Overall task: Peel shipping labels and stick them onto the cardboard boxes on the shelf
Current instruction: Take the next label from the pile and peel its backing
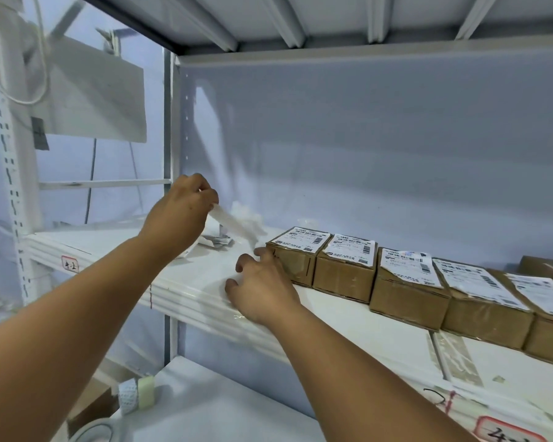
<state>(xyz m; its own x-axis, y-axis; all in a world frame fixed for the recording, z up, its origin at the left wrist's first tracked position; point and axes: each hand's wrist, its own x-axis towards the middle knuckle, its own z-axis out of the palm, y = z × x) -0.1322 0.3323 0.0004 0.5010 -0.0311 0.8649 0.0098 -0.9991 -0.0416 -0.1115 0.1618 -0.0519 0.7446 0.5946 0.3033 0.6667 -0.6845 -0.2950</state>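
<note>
On white shelf [348, 317], labelled cardboard boxes [406, 282] in row

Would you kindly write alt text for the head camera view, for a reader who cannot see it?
A person's left hand lifts a white paper strip above a white shelf, while the right hand rests open beside the nearest cardboard box. A row of cardboard boxes, each already bearing a label, runs to the right.
</note>
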